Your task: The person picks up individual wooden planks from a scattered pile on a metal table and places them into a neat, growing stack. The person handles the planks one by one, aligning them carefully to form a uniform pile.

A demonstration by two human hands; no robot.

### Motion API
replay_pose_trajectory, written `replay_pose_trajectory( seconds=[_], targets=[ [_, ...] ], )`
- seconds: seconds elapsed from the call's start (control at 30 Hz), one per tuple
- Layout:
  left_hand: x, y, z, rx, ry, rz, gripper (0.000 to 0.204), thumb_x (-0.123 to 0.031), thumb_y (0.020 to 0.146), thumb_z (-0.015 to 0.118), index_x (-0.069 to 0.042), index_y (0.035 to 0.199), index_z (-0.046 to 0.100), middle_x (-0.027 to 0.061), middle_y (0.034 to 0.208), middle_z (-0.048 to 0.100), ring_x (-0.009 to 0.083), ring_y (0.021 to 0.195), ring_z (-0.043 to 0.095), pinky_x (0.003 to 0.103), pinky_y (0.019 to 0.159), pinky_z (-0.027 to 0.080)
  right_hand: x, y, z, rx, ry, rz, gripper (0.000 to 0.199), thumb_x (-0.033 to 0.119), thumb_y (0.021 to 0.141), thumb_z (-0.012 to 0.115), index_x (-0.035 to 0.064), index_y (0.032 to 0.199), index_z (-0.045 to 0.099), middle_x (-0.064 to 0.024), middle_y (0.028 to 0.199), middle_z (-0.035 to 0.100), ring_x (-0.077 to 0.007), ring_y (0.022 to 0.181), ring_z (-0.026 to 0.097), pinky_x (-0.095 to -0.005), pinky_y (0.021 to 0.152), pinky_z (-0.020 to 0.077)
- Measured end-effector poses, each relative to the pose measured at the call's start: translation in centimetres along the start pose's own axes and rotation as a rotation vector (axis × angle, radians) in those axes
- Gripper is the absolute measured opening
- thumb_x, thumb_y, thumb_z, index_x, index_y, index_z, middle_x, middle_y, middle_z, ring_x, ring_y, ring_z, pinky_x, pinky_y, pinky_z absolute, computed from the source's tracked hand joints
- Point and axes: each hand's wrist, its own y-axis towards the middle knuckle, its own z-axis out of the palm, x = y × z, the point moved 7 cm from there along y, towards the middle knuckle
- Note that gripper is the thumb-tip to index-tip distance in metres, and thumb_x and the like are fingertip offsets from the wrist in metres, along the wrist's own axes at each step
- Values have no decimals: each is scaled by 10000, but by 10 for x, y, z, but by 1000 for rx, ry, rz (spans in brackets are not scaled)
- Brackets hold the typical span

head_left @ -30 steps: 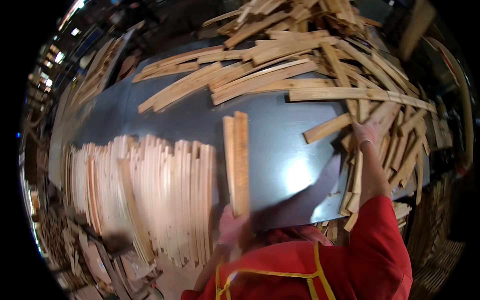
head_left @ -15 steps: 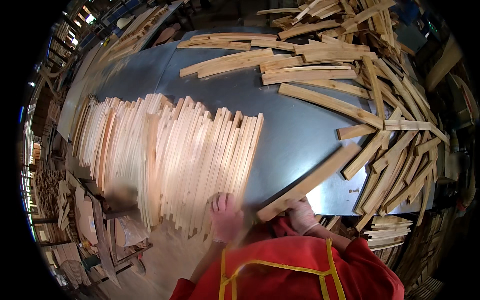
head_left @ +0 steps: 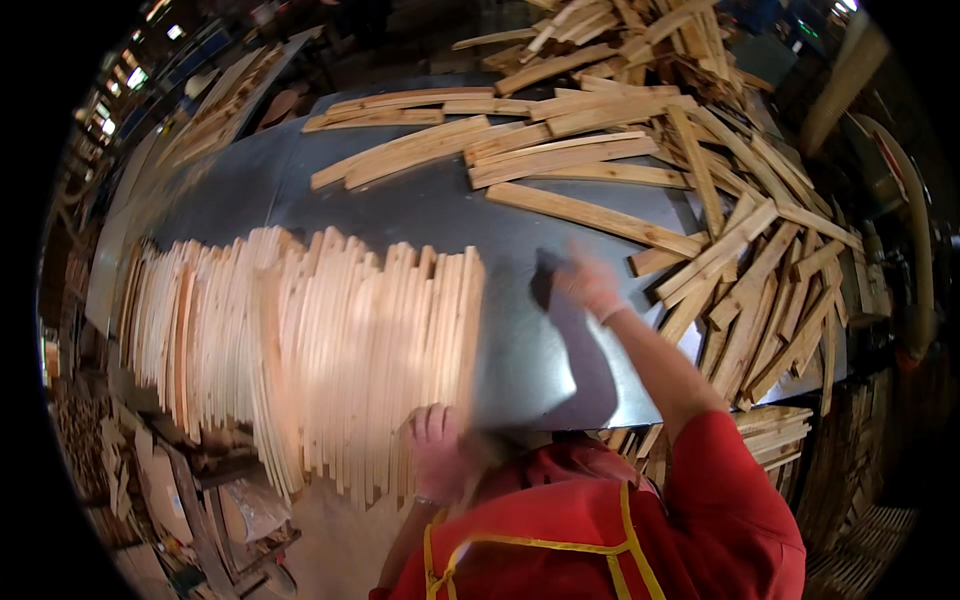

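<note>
My left hand (head_left: 438, 450), in a pale glove with bare fingertips, rests at the near right corner of a long row of pale wooden slats (head_left: 345, 350). Its fingers lie side by side against the slat ends. The slats are packed closely, standing side by side across the metal table (head_left: 530, 340). Smeared by motion, my right hand (head_left: 590, 280) reaches out over the bare metal right of the row. Its fingers are too blurred to read, and no slat shows in it. Just beyond it lies a loose wooden slat (head_left: 590, 217).
A jumbled pile of wooden slats (head_left: 770, 290) covers the table's right side and far end. More slats (head_left: 400, 160) lie along the far edge. Below the right edge is a stack of slats (head_left: 775, 435). A wooden and metal frame (head_left: 205, 510) stands at lower left.
My right hand has moved up and away from me over the table; the slat it held is no longer in it. My left hand stays by the row. The whole view has shifted.
</note>
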Motion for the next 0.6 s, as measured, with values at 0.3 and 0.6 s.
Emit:
replay_pose_trajectory(
  seconds=[0.3,0.6],
  targets=[
    [-15,10,1,-15,117,6,485,-227,773,698,-127,1240,615,119,1296,559,386,1286,520,591,1096,403,-224,-40,-167,-320,-298,970,599,232,854,752,126,1420,585,-180,1317,655,-406,1235,617,-457,1091,485],
    [-17,12,-3,-47,110,5,430,-183,815,684,-121,1236,622,122,1260,559,383,1257,534,563,1083,421,-88,51,-89,92,-184,150,549,130,860,686,150,1399,584,-117,1346,656,-360,1264,616,-458,1079,479]
  ],
)
